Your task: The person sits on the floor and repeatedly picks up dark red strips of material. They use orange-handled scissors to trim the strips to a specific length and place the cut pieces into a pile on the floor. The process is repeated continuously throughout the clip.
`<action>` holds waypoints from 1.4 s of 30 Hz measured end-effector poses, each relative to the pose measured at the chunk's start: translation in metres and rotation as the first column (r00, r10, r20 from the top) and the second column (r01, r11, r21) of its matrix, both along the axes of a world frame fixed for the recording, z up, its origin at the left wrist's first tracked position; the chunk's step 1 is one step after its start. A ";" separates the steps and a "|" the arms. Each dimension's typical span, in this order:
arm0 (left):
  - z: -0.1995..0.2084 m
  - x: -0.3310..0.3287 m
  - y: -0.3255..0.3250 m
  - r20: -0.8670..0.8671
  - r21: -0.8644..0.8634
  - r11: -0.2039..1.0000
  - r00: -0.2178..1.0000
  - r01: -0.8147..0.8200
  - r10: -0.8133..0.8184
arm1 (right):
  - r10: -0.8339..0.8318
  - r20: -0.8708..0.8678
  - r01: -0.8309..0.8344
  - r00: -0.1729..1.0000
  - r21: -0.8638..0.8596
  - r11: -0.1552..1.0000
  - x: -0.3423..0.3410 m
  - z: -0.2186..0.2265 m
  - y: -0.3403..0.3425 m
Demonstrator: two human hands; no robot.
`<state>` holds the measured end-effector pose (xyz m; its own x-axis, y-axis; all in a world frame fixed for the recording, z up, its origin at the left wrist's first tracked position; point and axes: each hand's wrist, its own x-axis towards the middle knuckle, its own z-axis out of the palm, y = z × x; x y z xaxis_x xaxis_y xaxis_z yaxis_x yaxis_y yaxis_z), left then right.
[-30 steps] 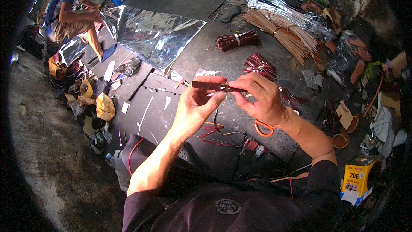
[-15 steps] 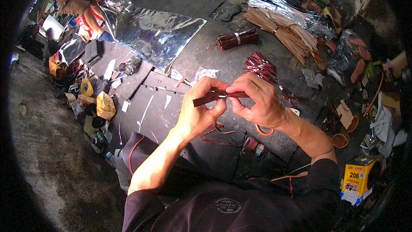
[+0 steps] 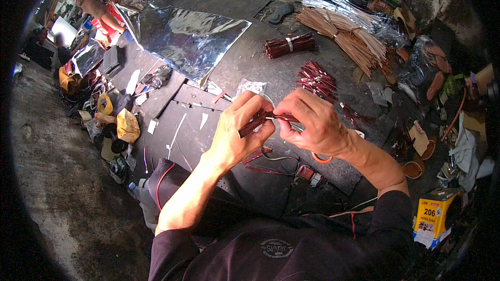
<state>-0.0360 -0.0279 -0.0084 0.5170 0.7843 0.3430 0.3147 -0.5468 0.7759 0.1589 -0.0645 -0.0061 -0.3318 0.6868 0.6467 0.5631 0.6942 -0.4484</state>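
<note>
From my end I see the left forearm (image 3: 190, 198) slanting up and inward, the left hand (image 3: 233, 132) bent at the knuckles, its fingers and thumb closed around a dark red strip (image 3: 252, 126). The strip sits between both hands, above the floor (image 3: 182, 132), tilted with its left end lower and a whitish spot near its middle. I see the right hand (image 3: 312, 124) curled, thumb and forefinger pinching the strip's other end; an orange loop (image 3: 322, 159) shows below it. The right forearm (image 3: 377, 169) angles up leftward.
</note>
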 end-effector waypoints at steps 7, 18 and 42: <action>0.002 -0.002 0.005 -0.051 0.025 0.999 0.998 0.033 -0.032 | -0.016 0.029 0.016 0.999 0.000 1.000 0.000 -0.002 0.002; 0.011 -0.006 0.005 0.155 -0.532 0.835 0.986 0.139 -0.066 | -0.090 0.042 0.090 0.995 -0.008 0.996 0.011 -0.003 0.006; 0.013 -0.014 0.019 0.409 -0.411 0.907 0.908 0.091 0.094 | 0.094 0.581 0.517 0.808 -0.777 0.359 0.131 -0.272 -0.081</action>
<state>-0.0500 -0.0089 0.0043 0.4003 0.9007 0.1691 -0.0824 -0.1484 0.9855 0.2896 -0.1459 -0.2782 -0.0954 0.8157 -0.5706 0.9404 -0.1140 -0.3203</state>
